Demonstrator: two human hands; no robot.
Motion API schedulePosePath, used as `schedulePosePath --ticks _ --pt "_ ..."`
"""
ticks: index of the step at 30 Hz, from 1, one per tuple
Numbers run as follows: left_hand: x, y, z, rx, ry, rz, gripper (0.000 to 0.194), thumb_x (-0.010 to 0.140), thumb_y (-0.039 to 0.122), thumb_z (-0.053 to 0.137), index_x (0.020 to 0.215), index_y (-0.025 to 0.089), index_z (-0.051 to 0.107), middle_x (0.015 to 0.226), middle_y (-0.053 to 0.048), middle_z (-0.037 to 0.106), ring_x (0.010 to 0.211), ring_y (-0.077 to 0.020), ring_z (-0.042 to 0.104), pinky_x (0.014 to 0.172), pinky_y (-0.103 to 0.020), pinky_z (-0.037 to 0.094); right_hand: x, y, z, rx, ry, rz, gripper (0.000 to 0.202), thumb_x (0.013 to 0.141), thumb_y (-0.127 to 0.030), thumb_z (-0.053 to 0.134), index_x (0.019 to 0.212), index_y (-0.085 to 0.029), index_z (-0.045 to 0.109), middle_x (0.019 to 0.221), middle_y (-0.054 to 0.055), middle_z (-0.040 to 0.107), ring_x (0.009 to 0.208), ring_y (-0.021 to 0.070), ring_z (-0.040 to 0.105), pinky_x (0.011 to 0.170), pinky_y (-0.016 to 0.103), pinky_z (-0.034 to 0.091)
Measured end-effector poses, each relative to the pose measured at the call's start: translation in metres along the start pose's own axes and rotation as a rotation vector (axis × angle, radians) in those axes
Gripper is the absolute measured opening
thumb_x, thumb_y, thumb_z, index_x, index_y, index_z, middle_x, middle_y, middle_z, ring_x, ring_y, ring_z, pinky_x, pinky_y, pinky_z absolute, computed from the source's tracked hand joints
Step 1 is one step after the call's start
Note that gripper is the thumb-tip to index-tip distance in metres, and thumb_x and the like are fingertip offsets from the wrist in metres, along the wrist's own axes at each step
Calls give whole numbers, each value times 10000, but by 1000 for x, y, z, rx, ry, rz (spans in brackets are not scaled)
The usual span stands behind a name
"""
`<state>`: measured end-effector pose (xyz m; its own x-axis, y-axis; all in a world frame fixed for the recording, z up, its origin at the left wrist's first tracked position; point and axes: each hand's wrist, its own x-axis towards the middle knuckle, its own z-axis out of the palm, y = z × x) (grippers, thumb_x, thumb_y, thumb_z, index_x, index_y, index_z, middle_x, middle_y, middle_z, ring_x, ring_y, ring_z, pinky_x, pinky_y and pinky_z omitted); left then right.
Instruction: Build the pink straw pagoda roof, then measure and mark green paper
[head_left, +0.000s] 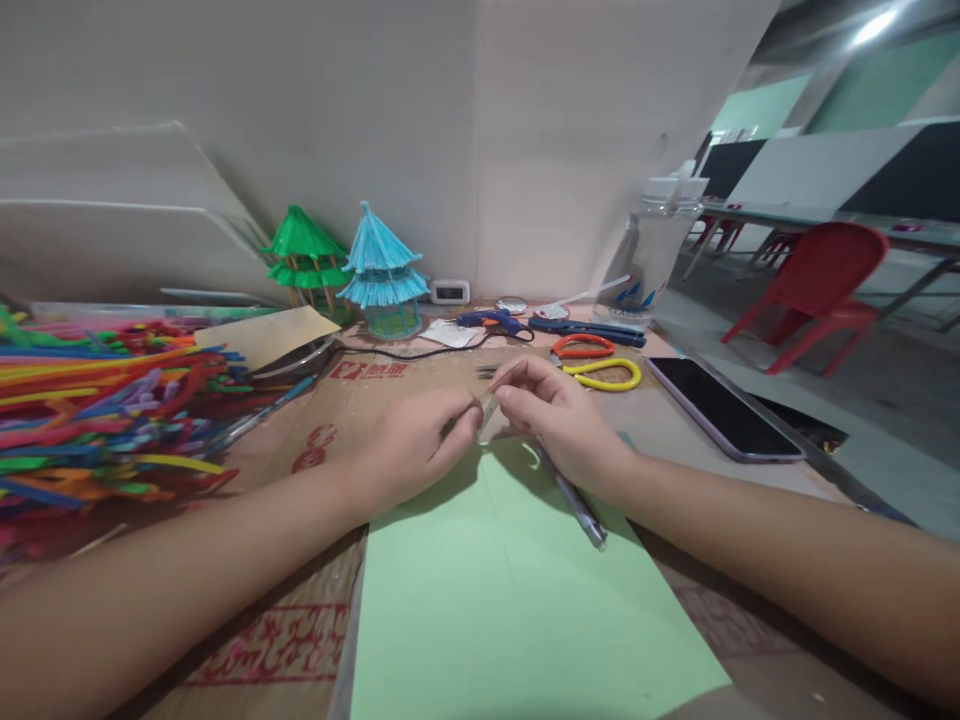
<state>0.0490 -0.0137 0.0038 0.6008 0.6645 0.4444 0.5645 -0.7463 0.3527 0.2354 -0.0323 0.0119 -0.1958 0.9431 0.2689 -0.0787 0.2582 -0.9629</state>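
My left hand (pixel 420 440) is closed in a pinch above the far edge of a light green paper sheet (pixel 517 610). Facing it, my right hand (pixel 562 420) is bent with thumb and fingertips together. Between the fingertips of both hands is a short, thin, brownish strip (pixel 488 410), mostly covered by the fingers; its exact kind is hard to make out. A grey pen (pixel 576 500) lies slantwise on the sheet, its far end under my right hand. Faint lines run down the middle of the paper.
Colourful pipe cleaners (pixel 97 410) heap at the left. Behind stand a green pavilion model (pixel 304 250) and a blue one (pixel 382 270). Beyond my hands lie a glue gun (pixel 495 322), blue-handled pliers (pixel 589 330) and scissors (pixel 611 376). At right are a phone (pixel 724 408) and a bottle (pixel 649 260).
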Motion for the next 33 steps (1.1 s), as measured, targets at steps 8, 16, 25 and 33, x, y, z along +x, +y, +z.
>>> schedulePosePath --ticks 8,16,25,33 --pt "0 4 -2 40 -14 18 321 966 298 357 704 192 508 632 -5 554 595 -146 512 561 -266 339 1 4 0 137 -41 16 148 816 -259 657 798 -198 524 546 -103 412 463 64 308 459 230 219" --pt "0 3 0 30 -20 10 300 962 283 372 714 190 512 644 -2 560 600 -144 517 566 -263 340 2 3 1 186 -21 88 136 738 -207 653 788 -201 526 526 -111 426 431 54 296 436 217 194" --pt "0 4 -2 -216 15 -77 312 978 298 372 723 187 512 661 19 528 634 -139 518 604 -263 367 -2 -4 6 48 -34 85 209 745 -220 622 943 -170 580 524 -108 445 470 74 361 470 226 250" --pt "-1 4 -2 -292 16 -117 325 978 329 371 705 197 489 656 23 510 629 -146 496 604 -271 368 -1 0 6 0 -59 83 224 789 -333 693 874 -183 550 555 -91 480 478 73 396 456 216 259"
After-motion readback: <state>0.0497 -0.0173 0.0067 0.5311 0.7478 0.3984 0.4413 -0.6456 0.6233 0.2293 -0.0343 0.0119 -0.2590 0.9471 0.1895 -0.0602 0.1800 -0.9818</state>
